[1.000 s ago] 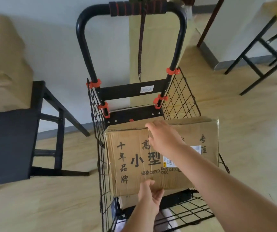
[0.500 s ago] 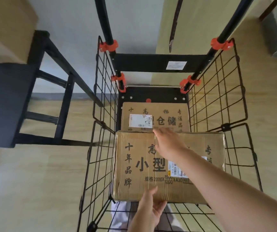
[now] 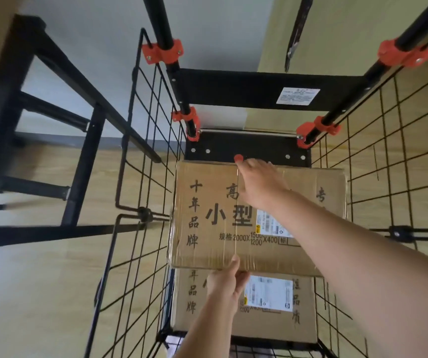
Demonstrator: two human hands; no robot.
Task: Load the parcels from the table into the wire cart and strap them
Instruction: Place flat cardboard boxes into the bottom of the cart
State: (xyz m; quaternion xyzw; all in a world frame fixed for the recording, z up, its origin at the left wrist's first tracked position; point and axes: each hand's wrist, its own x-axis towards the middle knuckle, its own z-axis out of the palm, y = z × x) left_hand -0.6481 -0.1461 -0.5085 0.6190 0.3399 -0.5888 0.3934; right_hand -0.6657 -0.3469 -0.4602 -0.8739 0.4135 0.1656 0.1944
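Wood floor [image 3: 39,280] under wire cart [image 3: 144,214]: upper parcel [image 3: 202,177] inside cart atop 1 lower parcel [image 3: 303,319], long axis across cart width, left hand [image 3: 224,285] fingers [image 3: 242,279] clamped on near edge, right hand [image 3: 262,184] nearer cart back, reaching far edge, curl indiscernible.

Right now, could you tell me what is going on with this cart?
A person holds a cardboard box inside the wire cart with both hands. The left hand pinches its near edge and the right hand grips its far edge. The box sits over a second box lying lower in the cart; whether it rests on that one yet, I cannot tell. A dark strap hangs loose at the back, not yet used.
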